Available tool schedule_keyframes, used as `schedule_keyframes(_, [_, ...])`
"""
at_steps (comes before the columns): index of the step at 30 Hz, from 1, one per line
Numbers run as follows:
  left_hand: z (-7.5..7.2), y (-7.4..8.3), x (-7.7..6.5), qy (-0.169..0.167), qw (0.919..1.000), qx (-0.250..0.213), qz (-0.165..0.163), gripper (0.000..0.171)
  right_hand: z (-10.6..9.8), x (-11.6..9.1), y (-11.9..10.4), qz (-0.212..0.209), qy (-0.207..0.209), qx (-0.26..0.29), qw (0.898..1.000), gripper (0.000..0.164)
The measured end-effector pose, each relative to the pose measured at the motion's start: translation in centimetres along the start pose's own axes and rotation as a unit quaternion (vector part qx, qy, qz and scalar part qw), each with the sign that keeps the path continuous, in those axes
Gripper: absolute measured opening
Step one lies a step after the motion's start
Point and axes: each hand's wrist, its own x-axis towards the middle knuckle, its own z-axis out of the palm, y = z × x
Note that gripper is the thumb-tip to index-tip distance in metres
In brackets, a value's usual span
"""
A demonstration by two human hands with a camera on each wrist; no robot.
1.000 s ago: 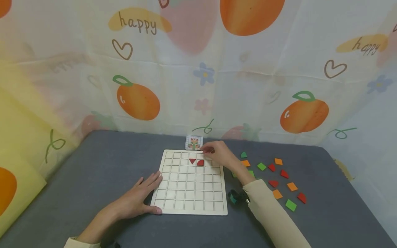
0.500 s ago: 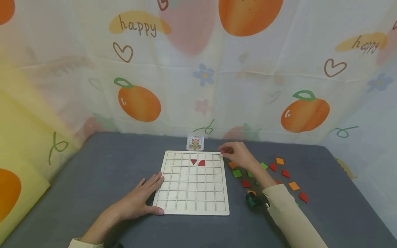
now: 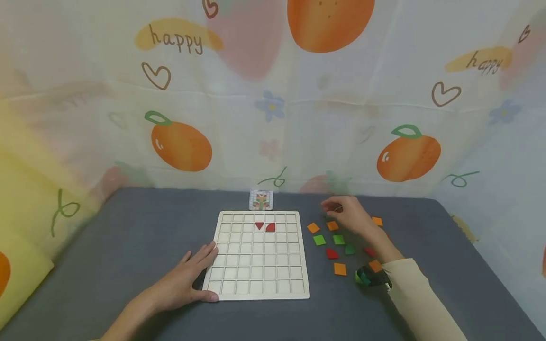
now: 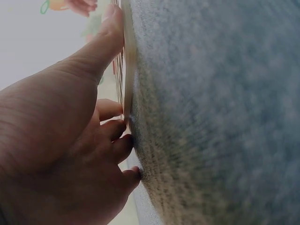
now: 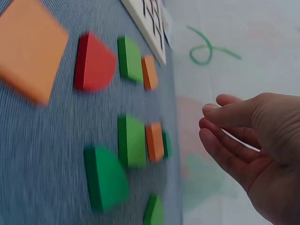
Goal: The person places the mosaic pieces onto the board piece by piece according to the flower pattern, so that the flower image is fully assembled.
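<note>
Board: pale wood, white grid, two red pieces. Table: grey. Loose tiles: orange, green, red. Card: white, orange-green figure. Backdrop: cream, oranges, hearts, flowers, "happy". Sleeve: beige.

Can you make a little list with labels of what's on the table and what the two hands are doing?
Board: wooden grid board lying flat on the grey table
On board: two red pieces, side by side near the far edge
Card: small picture card just behind the board
Loose pieces: orange, green and red pieces on the table to the right of the board
Left hand: flat, fingers against the board's left edge
Right hand: above the loose pieces, holds nothing
</note>
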Motion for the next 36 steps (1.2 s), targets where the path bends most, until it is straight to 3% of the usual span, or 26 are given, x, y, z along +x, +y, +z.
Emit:
schedule_keyframes(15, [0.1,0.1,0.2,-0.012,0.9998,-0.013,-0.012,0.110,-3.0,-5.0,4.4,0.050,0.031,-0.060,0.997,0.030])
schedule_keyframes(22, [-0.1,0.2,0.1,-0.010,0.9998,-0.011,-0.013,0.111,-3.4,-6.8,5.8,0.050,0.042,-0.072,0.995,0.027])
schedule_keyframes(36, [0.0,0.0,0.2,-0.011,0.9997,-0.006,-0.020,0.110,-3.4,-8.0,6.3,0.075,0.059,-0.061,0.994,0.027])
